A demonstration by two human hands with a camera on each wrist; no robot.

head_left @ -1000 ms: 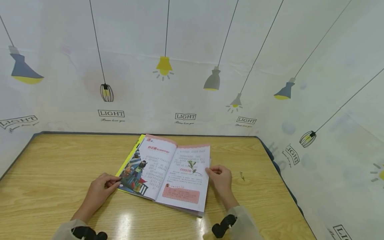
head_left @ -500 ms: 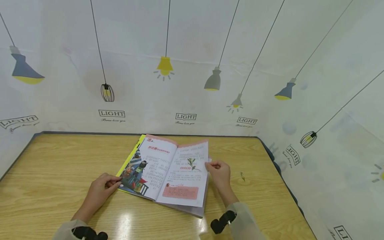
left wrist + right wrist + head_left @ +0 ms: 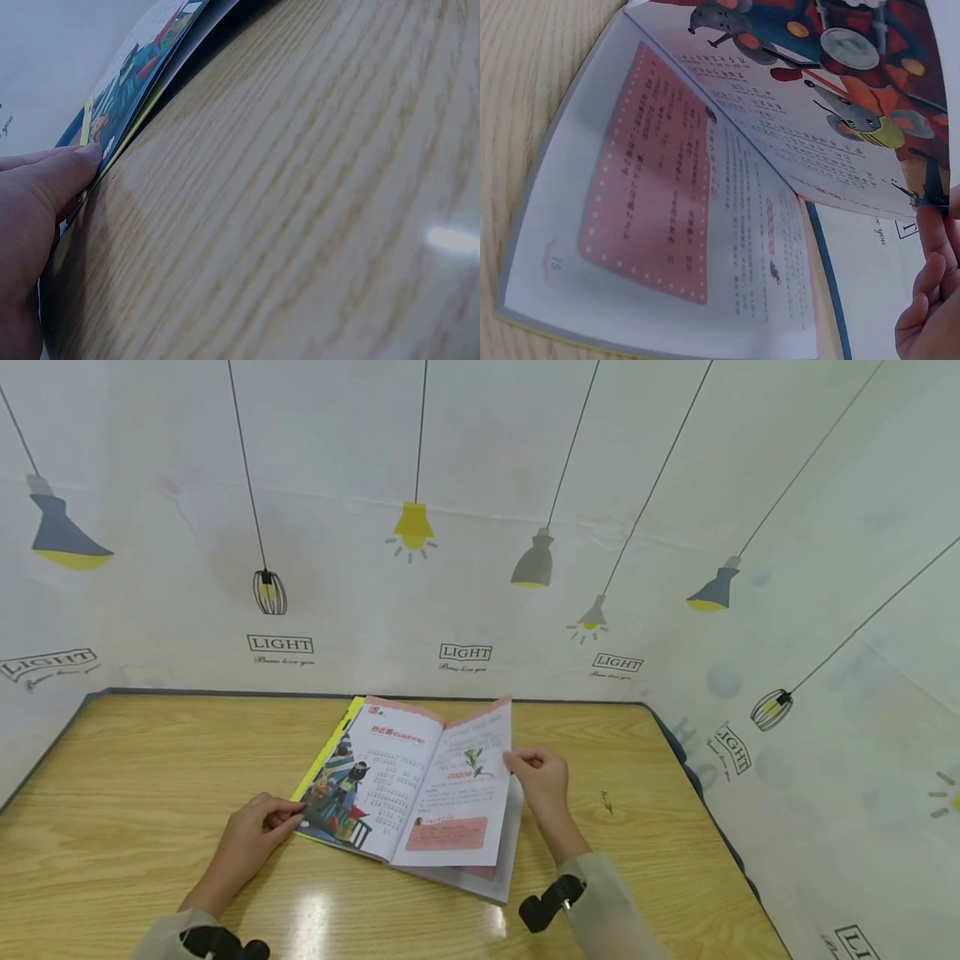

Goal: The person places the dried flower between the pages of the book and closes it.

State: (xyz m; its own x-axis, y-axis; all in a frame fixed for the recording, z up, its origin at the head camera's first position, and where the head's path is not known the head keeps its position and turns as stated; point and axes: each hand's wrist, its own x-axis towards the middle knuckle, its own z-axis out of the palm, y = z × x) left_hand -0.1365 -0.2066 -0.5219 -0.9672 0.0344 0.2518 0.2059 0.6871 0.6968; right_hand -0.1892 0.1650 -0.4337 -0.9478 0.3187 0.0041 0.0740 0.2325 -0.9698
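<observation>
An open picture book [image 3: 386,777] lies on the wooden table, its left page showing a colourful illustration. My left hand [image 3: 258,835] holds the book's lower left edge; in the left wrist view the thumb [image 3: 88,154] is at the page corner. Between thumb and fingers, my right hand [image 3: 542,781] pinches the outer edge of the right-hand page [image 3: 457,797], which is lifted. A green sprig [image 3: 474,762] shows on that page; whether it is printed cannot be told. The right wrist view shows the lifted page's underside, with mice [image 3: 855,120], and the page below with a pink box [image 3: 656,180].
The wooden table [image 3: 165,760] has a dark edge strip [image 3: 225,693]. A pale backdrop [image 3: 337,527] printed with lamps stands behind and to the right. A small sprig-like mark [image 3: 606,802] is on the table right of my right hand. Black wrist devices [image 3: 551,903] sit on both sleeves.
My right hand has moved up and left, lifting the right page's outer edge; more of the page beneath is showing. The left hand and the book's left side have stayed in place.
</observation>
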